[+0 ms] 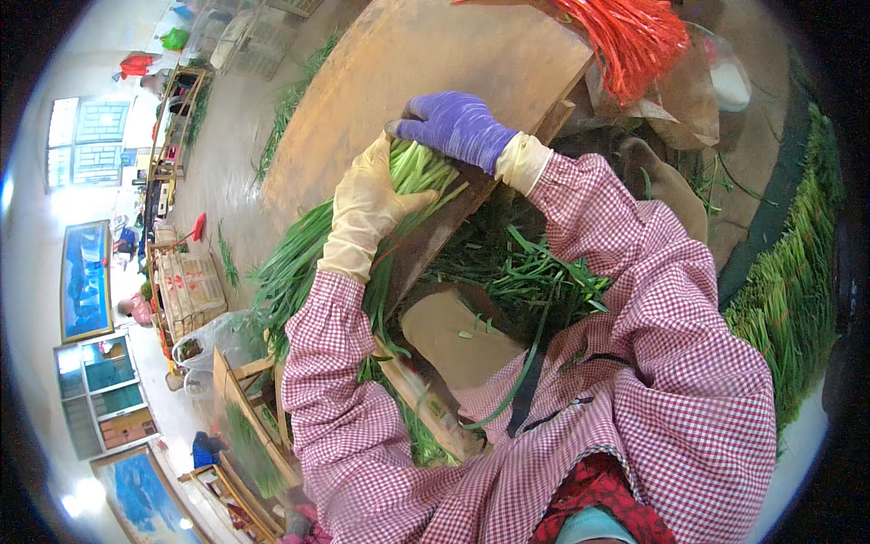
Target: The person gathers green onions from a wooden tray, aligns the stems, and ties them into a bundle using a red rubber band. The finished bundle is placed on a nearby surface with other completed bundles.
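Note:
My left hand [370, 197], in a cream glove, is closed around a bundle of long green stalks [289, 248], maybe garlic chives, near its pale cut ends. The leaves trail down to the left over the edge of a wooden table [421, 54]. My right hand [459, 129], in a purple knit glove with a cream cuff, rests over the pale ends, its fingertips meeting those of my left hand. Whether it grips the stalks is hidden. A bunch of red plastic ties [635, 41] lies at the table's far right corner.
Loose green leaves [544, 275] lie across my lap. Rows of upright green bundles [788, 292] stand on the floor at the right. A white-filled plastic bag [731, 81] is beyond the table's right side. Wooden benches [251, 415] stand at the lower left; people are at the far left.

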Demonstrator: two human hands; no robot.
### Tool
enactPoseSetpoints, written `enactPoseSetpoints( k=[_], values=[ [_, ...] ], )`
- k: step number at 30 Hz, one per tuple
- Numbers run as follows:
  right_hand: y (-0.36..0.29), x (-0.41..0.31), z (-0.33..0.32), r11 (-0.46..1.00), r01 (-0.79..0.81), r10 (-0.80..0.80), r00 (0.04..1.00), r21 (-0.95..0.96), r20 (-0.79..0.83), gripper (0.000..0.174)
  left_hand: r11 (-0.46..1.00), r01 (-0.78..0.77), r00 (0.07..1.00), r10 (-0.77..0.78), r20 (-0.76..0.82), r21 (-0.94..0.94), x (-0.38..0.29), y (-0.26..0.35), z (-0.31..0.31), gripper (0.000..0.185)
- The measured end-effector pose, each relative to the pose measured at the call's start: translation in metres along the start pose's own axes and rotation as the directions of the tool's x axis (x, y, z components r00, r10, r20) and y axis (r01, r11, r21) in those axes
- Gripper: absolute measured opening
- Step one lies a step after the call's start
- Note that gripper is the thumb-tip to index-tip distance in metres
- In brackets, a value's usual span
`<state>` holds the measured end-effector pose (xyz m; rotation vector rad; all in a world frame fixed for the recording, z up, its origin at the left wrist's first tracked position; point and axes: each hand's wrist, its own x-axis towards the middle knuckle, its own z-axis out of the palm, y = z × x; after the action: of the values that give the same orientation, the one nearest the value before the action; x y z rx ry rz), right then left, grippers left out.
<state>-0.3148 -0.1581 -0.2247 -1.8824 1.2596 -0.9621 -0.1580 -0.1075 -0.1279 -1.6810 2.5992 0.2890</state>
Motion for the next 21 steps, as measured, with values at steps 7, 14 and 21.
enactPoseSetpoints(
  k=[7,14,21],
  values=[
    [-0.019,-0.001,-0.108,0.702,0.305,-0.202,0.952,0.643,-0.231,0.029,0.999,-0.024,0.997,0.026,-0.076,0.027,-0.005,0.000,0.001,0.101],
    [0.007,-0.029,-0.053,0.985,0.163,-0.156,0.981,-0.057,0.117,0.032,0.999,-0.026,0.994,0.028,-0.109,0.021,-0.006,0.000,0.005,0.097],
    [0.022,-0.031,-0.063,0.792,0.078,0.081,0.970,0.605,-0.230,0.033,0.999,-0.041,0.991,0.045,-0.126,0.034,-0.009,0.000,0.007,0.101]
  ],
)
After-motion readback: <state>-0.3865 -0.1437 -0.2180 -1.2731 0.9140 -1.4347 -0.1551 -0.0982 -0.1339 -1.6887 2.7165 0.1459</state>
